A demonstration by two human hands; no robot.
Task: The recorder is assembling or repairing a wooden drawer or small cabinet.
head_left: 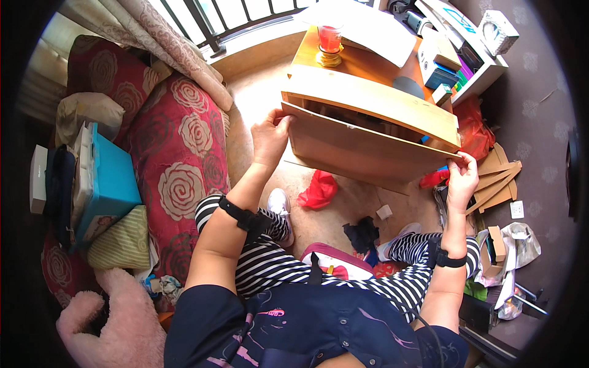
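Note:
Both my hands grip a thin brown wooden board (pixel 346 138) by the ends of its upper edge. My left hand (pixel 270 138) pinches the left corner between thumb and fingers. At the right corner my right hand (pixel 461 183) is closed the same way. Right behind the board runs a lighter wooden panel (pixel 374 104), with a dark gap between the two. I cannot tell whether the board and panel are joined. Beyond them stands an orange-brown wooden table (pixel 365 69), carrying a glass of red liquid (pixel 329 38) on a yellow base.
A sofa with a red rose-patterned cover (pixel 184 141) stands left, holding a blue box (pixel 110 178) and a pink plush toy (pixel 126 313). On the floor lie a red plastic bag (pixel 318 189) and a black cloth (pixel 362 233). Flattened cardboard (pixel 496 178) leans at right.

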